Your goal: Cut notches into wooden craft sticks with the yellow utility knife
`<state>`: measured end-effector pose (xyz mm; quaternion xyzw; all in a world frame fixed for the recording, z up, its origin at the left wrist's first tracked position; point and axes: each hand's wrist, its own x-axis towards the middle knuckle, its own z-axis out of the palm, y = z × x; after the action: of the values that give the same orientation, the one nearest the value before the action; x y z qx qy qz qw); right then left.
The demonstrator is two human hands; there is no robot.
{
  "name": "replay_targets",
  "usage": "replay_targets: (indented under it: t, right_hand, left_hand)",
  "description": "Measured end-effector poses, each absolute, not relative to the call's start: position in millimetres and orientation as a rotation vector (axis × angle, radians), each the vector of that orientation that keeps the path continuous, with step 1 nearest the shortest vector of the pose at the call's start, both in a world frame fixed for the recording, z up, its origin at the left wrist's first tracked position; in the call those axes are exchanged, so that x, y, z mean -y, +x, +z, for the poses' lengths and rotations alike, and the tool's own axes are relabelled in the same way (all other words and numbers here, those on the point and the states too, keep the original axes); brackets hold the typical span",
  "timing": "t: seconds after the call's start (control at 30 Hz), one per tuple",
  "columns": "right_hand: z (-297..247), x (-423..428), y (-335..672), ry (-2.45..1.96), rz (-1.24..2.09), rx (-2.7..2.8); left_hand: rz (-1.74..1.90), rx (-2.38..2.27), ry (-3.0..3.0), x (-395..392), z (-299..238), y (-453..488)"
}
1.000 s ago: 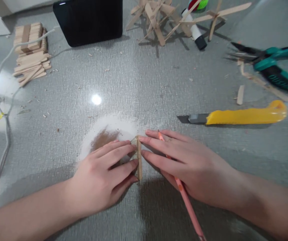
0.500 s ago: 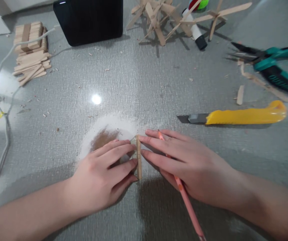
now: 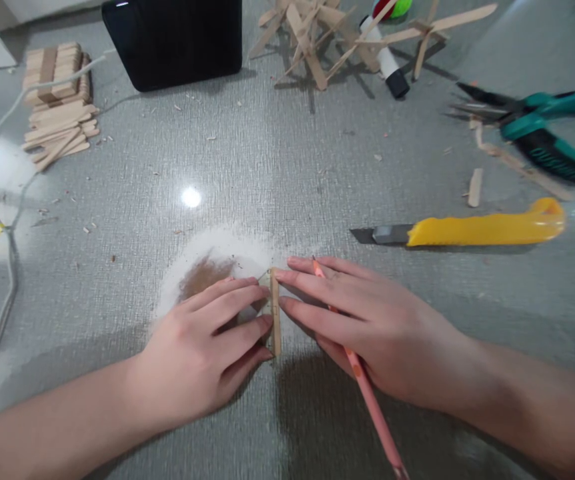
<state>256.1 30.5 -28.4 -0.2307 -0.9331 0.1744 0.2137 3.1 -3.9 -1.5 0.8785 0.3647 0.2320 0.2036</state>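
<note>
A short piece of craft stick (image 3: 276, 327) with fine marks lies upright in the view, between my two hands. My left hand (image 3: 207, 340) is closed in a curve, its fingertips pressed along the stick's left edge. Beneath those fingers shows the corner of a thin clear piece (image 3: 268, 273), mostly hidden, whose kind I cannot make out. A pink pencil (image 3: 375, 407) runs through the fingers of my right hand (image 3: 367, 320), tip pointing away from me. Two right fingertips rest at the stick's right edge near its upper end.
A yellow utility knife (image 3: 482, 223) lies blade out, right of centre. Behind it are teal pliers (image 3: 532, 120) and wood scraps. A craft stick structure (image 3: 307, 40), a glue stick (image 3: 387, 63), a black device (image 3: 177, 47), stacked sticks (image 3: 60, 100) and a cable (image 3: 10, 280) lie farther off.
The whole view has shifted slightly, so everything sits a little more to the left. Both hands keep their hold, with the stick and pencil in the same places between them.
</note>
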Motion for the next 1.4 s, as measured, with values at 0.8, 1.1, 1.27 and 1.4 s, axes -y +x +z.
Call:
replay_targets:
  t: [0.8, 1.1, 1.27, 1.4]
  right_hand:
    - [-27.1, -30.4, 255.0, -0.653, 0.502, 2.59]
    - [-27.2, -30.1, 254.2, -0.664, 0.538, 2.563]
    - [-27.5, -29.9, 253.8, -0.672, 0.521, 2.559]
    - [-27.2, -29.7, 254.0, -0.681, 0.511, 2.555]
  left_hand:
    - [0.623, -1.068, 2.517, 2.7, -3.6, 2.8]
    - [0.602, -1.078, 2.52, 3.2, -5.8, 1.6]
    - [0.611, -1.076, 2.516, 1.9, -5.0, 2.7]
    - [0.62, -1.07, 2.513, 1.4, -5.0, 2.7]
